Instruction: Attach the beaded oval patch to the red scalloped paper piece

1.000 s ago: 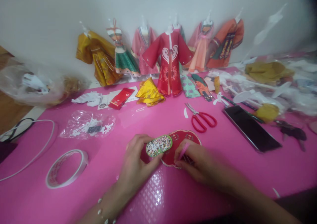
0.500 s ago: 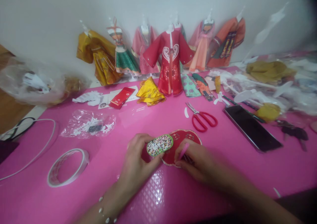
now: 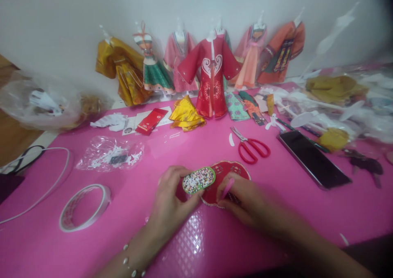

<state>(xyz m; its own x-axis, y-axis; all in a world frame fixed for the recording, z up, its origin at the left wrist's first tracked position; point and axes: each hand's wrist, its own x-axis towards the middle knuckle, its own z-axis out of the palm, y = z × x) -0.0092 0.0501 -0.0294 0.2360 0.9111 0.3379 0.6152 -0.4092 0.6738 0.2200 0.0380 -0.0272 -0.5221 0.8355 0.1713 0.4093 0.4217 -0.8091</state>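
Note:
Between the fingers and thumb of my left hand [image 3: 172, 194] is a small oval green tray of beads [image 3: 199, 179], filled with tiny multicoloured beads. It overlaps the left edge of a red fabric piece [image 3: 211, 192], which lies on the pink tabletop and has a pale beaded rim and some pattern. Over the right part of that fabric, my right hand [image 3: 241, 196] pinches a slim pink pen-like tool [image 3: 228, 186]. The tool's tip is hidden behind my fingers, so I cannot see whether it touches the fabric.
Red-handled scissors [image 3: 251, 147] lie beyond my hands, a phone [image 3: 315, 159] to the right. A tape roll [image 3: 85, 208] and a plastic bag of white pieces [image 3: 112, 154] sit left. Doll dresses, including a red robe [image 3: 211, 77], stand along the wall.

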